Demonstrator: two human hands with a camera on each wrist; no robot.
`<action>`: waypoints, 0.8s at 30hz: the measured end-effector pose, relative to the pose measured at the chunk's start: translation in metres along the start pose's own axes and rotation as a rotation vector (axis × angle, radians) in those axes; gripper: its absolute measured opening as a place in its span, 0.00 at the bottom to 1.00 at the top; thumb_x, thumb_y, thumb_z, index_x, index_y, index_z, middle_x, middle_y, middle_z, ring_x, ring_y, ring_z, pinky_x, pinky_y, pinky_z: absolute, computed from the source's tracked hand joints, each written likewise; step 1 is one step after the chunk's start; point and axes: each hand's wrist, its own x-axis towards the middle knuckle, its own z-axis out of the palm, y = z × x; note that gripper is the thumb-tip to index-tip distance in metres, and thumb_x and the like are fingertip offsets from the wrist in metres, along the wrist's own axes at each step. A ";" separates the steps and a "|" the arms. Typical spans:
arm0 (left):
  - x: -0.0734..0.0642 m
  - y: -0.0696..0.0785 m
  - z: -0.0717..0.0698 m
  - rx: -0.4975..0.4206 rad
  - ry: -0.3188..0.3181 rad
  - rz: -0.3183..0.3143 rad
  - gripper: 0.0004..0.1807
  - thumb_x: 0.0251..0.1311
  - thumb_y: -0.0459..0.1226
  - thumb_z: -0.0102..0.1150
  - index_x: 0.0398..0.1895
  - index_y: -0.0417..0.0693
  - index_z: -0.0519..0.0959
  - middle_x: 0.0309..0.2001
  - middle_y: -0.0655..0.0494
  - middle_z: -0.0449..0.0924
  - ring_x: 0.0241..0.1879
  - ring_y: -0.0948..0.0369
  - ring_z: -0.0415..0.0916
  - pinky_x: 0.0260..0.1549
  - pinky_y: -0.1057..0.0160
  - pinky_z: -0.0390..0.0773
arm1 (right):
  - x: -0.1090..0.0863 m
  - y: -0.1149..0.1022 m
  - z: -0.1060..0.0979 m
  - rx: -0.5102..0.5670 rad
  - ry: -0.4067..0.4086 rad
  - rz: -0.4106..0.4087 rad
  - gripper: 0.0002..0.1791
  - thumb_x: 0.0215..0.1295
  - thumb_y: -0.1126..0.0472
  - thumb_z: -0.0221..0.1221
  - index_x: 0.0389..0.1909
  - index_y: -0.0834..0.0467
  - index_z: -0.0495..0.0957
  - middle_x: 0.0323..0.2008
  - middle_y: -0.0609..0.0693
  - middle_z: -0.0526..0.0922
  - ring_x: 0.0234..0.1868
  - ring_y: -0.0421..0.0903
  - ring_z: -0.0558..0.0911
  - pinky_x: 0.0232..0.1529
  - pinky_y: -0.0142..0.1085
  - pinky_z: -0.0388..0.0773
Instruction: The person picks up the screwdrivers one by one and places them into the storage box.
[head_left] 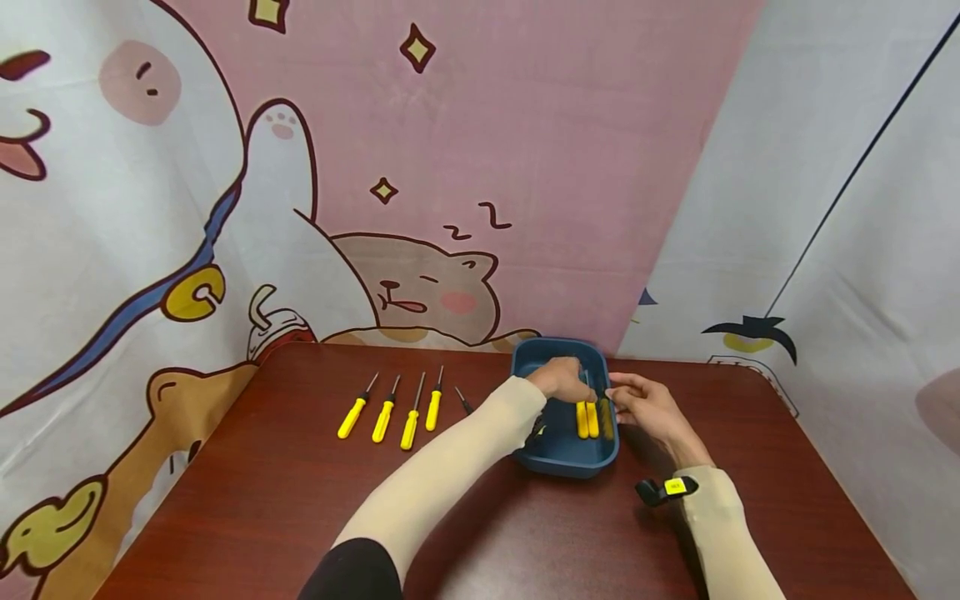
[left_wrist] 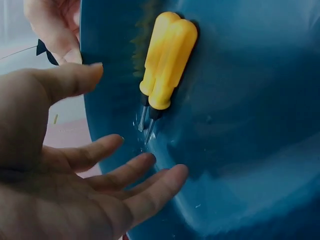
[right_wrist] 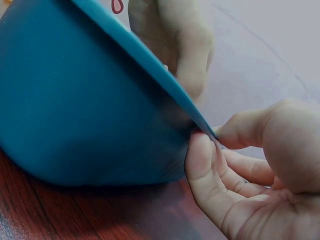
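Observation:
Two yellow-handled screwdrivers point(left_wrist: 170, 55) lie side by side inside a blue plastic bin point(head_left: 566, 467), against its right side. Over the bin my left hand point(head_left: 562, 379) reaches in; the left wrist view has its fingers spread and relaxed near the screwdriver tips, with nothing held. My right hand point(right_wrist: 240, 165) pinches the bin's right rim between thumb and fingers, seen closely in the right wrist view. In the head view the left forearm crosses in front of the bin's left wall and hides part of it.
Left of the bin, several yellow-handled screwdrivers point(head_left: 409, 429) lie in a spaced row on the dark red-brown table point(head_left: 247, 500). Another screwdriver's dark shaft point(head_left: 463, 402) shows behind the left forearm, its handle hidden. A cartoon-printed cloth point(head_left: 570, 167) hangs behind the table.

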 end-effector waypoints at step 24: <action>-0.019 -0.016 -0.011 0.288 0.022 0.300 0.47 0.60 0.63 0.65 0.80 0.63 0.59 0.81 0.57 0.55 0.82 0.53 0.47 0.76 0.47 0.62 | 0.001 0.002 -0.001 0.023 -0.012 -0.008 0.26 0.77 0.64 0.52 0.73 0.66 0.65 0.54 0.67 0.81 0.35 0.40 0.82 0.39 0.32 0.86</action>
